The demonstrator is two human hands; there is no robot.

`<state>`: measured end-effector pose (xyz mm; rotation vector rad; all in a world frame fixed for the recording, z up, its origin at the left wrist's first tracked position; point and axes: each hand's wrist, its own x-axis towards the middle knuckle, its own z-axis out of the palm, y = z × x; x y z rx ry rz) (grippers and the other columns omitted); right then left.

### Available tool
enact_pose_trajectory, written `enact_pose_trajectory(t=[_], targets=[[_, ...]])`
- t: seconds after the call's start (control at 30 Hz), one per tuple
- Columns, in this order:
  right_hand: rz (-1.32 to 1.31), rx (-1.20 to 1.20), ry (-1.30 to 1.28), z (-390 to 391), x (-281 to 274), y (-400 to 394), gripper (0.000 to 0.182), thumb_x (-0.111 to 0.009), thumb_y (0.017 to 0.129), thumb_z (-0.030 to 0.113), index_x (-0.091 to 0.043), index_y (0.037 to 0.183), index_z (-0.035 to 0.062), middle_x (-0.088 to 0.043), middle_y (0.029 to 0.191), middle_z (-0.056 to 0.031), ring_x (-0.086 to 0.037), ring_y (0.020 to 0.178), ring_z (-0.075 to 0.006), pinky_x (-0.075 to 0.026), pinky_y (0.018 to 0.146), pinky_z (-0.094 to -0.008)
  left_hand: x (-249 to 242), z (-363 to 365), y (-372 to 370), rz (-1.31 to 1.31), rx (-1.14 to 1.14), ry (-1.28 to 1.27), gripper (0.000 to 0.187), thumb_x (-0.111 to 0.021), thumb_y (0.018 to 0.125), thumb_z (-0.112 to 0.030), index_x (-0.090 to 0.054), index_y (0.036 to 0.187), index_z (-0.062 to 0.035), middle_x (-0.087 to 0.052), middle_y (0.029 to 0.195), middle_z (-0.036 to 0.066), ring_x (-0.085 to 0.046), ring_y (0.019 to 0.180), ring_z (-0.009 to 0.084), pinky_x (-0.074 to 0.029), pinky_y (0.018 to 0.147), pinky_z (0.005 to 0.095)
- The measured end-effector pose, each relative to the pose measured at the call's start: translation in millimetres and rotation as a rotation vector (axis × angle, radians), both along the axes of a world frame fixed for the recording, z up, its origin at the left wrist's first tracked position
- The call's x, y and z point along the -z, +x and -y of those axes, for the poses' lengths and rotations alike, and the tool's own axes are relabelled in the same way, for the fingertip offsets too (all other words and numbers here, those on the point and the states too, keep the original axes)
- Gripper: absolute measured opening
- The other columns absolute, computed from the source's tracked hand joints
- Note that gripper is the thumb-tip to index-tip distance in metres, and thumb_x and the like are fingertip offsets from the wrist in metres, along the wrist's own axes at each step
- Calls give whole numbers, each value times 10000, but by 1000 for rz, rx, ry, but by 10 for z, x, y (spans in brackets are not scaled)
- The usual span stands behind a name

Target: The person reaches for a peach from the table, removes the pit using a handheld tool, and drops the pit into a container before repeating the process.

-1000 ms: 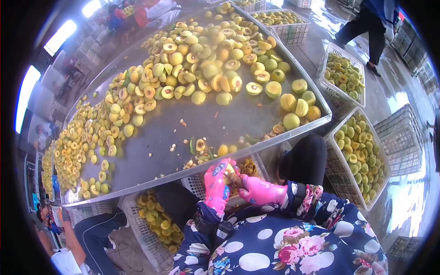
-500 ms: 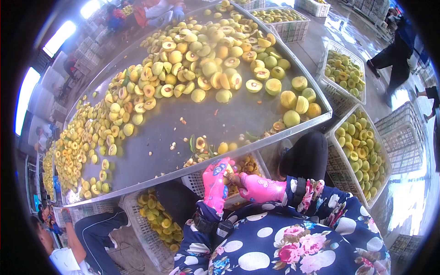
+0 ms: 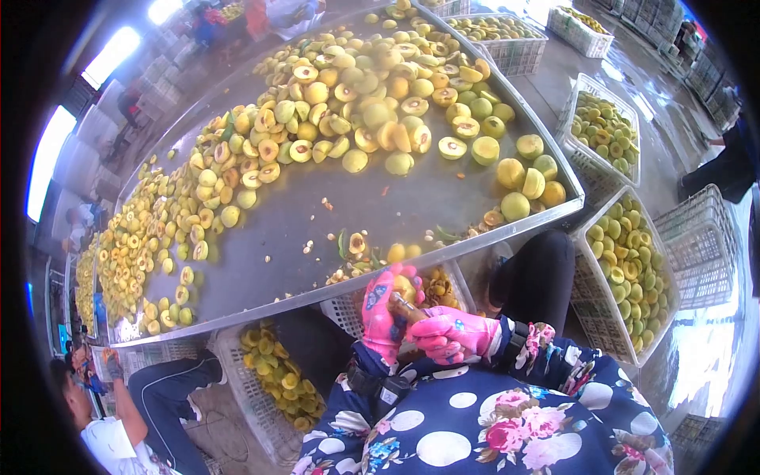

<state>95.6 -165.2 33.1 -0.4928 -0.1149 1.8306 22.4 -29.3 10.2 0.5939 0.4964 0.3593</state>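
In the head view, my left hand wears a pink glove and is closed around a yellow piece of stone fruit. My right hand, gloved in pink too, grips a small pitting tool with a brown handle. Its metal end meets the fruit at my left fingers; the exact tip is hidden. Both hands are above a crate holding fruit scraps, just below the rim of the metal table. Halved yellow-green fruit, some with brown stones, is heaped across the table.
Pits and scraps lie near the table's front rim. Fruit-filled crates stand left of my legs and to my right. A stacked crate stands farther right. Another person sits at lower left; dark trousers show at far right.
The view has shifted slightly. My left hand has turned and shows more of the fruit, with the tool now against it. The person at far right has moved farther toward the edge.
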Motion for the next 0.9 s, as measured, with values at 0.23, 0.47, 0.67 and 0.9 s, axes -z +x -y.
enact_pose_trajectory(t=[0.23,0.47,0.67,0.9], targets=[[199,-49,153,106,-212,147,186,-538,889,240,-465,875,70,-441,539,20,-401,381,-58,-322,342,-208,-443,-469,-408,-580,-326,1215,182,-520,881,-16,-521,1062,10,-565,1004,94,-541,965,142,-478,838,248],[1430,-418,-114,-39,636,141,213,-503,861,218,-501,907,11,-587,689,-141,-594,634,-300,-456,548,-386,-102,-1990,-2026,-1242,-363,1804,320,-608,862,-270,-602,1064,-22,-637,964,107,-615,820,187,-509,690,296],[1563,-405,241,103,1020,290,315,-493,864,303,-521,961,5,-591,768,-216,-598,746,-381,-458,657,-448,-761,-2059,-200,-778,-166,852,217,-609,859,-219,-607,1012,-64,-622,783,16,-580,646,85,-437,554,217],[1340,-429,-214,-63,912,477,410,-499,868,365,-495,969,-33,-600,726,-193,-611,649,-333,-472,570,-408,137,-2884,1972,-728,-57,1707,515,-636,805,-371,-560,1141,12,-603,1081,231,-588,981,359,-459,803,361]])
